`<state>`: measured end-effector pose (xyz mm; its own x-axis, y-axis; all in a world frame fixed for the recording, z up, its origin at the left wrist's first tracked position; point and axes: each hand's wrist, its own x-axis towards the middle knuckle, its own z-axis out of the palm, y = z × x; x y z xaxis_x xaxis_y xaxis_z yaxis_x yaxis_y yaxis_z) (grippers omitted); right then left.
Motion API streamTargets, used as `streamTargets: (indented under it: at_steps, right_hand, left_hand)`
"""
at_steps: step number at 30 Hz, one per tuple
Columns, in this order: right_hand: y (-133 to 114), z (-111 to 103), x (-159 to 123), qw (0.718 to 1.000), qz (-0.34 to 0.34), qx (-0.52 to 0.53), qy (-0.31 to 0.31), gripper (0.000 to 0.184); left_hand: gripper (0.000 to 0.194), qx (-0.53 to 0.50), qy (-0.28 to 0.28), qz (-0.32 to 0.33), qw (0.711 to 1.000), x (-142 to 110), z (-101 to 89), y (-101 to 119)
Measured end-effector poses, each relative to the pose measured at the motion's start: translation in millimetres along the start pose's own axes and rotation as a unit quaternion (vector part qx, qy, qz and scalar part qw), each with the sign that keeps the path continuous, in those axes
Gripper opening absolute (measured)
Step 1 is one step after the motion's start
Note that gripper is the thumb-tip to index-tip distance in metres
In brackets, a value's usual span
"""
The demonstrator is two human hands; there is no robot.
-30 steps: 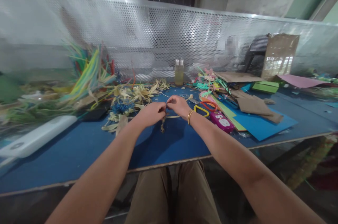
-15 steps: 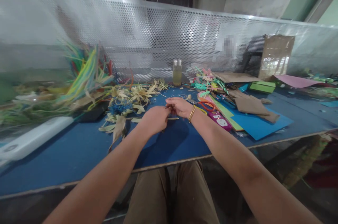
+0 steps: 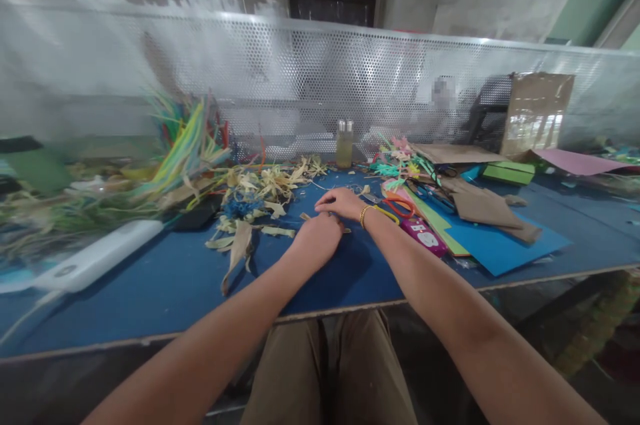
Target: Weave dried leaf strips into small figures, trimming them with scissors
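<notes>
My left hand is closed low over the blue table, knuckles up, its fingertips mostly hidden. Short ends of a pale dried strip show beside it, but what lies within the fingers is covered. Just beyond and touching it, my right hand, with a gold bracelet at the wrist, has its fingers bent together in a pinch. To the left lie pale husk-like strips and a blue shredded tuft. Orange-handled scissors and a yellow loop handle lie close to the right wrist.
A purple packet, a blue sheet and brown cardboard pieces lie to the right. A jar stands at the back before a perforated metal panel. A white power strip and colourful strips are left.
The camera view has shifted slightly to the left. My left hand has turned and moved closer beneath my right hand, whose fingers now reach over it.
</notes>
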<state>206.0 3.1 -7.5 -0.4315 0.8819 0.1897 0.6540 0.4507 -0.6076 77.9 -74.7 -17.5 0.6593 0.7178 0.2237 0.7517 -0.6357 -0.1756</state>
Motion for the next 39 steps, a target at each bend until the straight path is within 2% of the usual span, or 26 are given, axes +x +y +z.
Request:
streamTargets:
  at_steps: [3, 8, 11, 13, 15, 18, 21, 24, 26, 27, 29, 31, 33, 36, 39]
  right_hand:
    - [-12, 0, 17, 0.995, 0.029, -0.045, -0.080, 0.032]
    - [-44, 11, 51, 0.973, 0.003, -0.149, -0.176, 0.037]
    - [-62, 26, 64, 0.953, -0.017, -0.173, -0.247, 0.023]
    - [-69, 35, 71, 0.950, -0.027, -0.150, -0.274, 0.012]
    - [-70, 35, 77, 0.961, -0.025, -0.070, -0.265, 0.011]
    - [-61, 14, 81, 0.969, 0.022, 0.144, -0.202, 0.007]
    - [-41, -23, 72, 0.924, 0.110, 0.347, -0.114, 0.007]
    - [-18, -55, 48, 0.866, 0.137, 0.478, -0.048, 0.008]
    - [-6, -65, 28, 0.834, 0.132, 0.535, -0.009, 0.008]
    - [-1, -67, 19, 0.823, 0.128, 0.554, 0.003, 0.008]
    - [7, -67, 2, 0.810, 0.119, 0.574, 0.019, 0.011]
    - [10, -65, -9, 0.812, 0.107, 0.573, 0.039, 0.013]
    - [12, -62, -15, 0.824, 0.093, 0.555, 0.065, 0.016]
    - [9, -59, -19, 0.851, 0.085, 0.511, 0.087, 0.017]
    - [1, -56, -24, 0.872, 0.084, 0.477, 0.072, 0.014]
  left_hand:
    - [0.028, 0.015, -0.010, 0.003, 1.000, 1, -1.2, 3]
    - [0.029, 0.005, -0.013, -0.014, 1.000, 3, 1.3, -1]
    - [0.036, -0.011, 0.010, -0.016, 1.000, 3, 5.4, -3]
    - [0.038, -0.018, 0.022, -0.018, 0.999, 2, 7.3, -4]
    - [0.035, -0.025, 0.020, -0.028, 0.999, 0, 7.3, -6]
    - [0.026, -0.041, 0.027, -0.032, 0.998, -3, 4.6, -11]
    - [0.019, -0.081, 0.049, -0.020, 0.995, -4, 2.8, -18]
    - [0.014, -0.168, 0.067, -0.026, 0.983, -1, 7.3, -31]
    - [0.012, -0.269, 0.067, -0.054, 0.959, 2, 14.4, -42]
    - [0.010, -0.334, 0.054, -0.075, 0.938, 4, 18.6, -47]
    - [0.009, -0.475, 0.032, -0.130, 0.870, 7, 26.8, -55]
    - [0.010, -0.582, 0.017, -0.175, 0.794, 10, 32.4, -60]
    - [0.015, -0.635, 0.010, -0.201, 0.746, 12, 34.4, -61]
    - [0.020, -0.652, 0.012, -0.216, 0.727, 12, 32.6, -57]
    - [0.021, -0.657, 0.039, -0.228, 0.718, 12, 31.2, -55]
